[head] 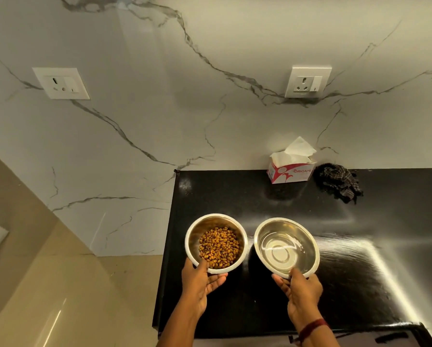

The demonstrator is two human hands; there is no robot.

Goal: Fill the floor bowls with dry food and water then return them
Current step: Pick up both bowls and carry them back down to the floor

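Note:
Two steel bowls are over the left part of a black counter (347, 234). The left bowl (193, 230) holds brown dry food (218, 247). My left hand (200, 284) grips its near rim, thumb inside, fingers underneath. The right bowl (307, 234) holds clear water (280, 249). My right hand (300, 289) grips its near rim the same way. Whether the bowls rest on the counter or are lifted just off it, I cannot tell.
A tissue box (288, 172) and a dark checked cloth (337, 182) sit at the back of the counter against the marble wall. Two wall sockets (61, 83) (307, 81) are above. Beige floor tiles (60, 284) lie to the left of the counter's edge.

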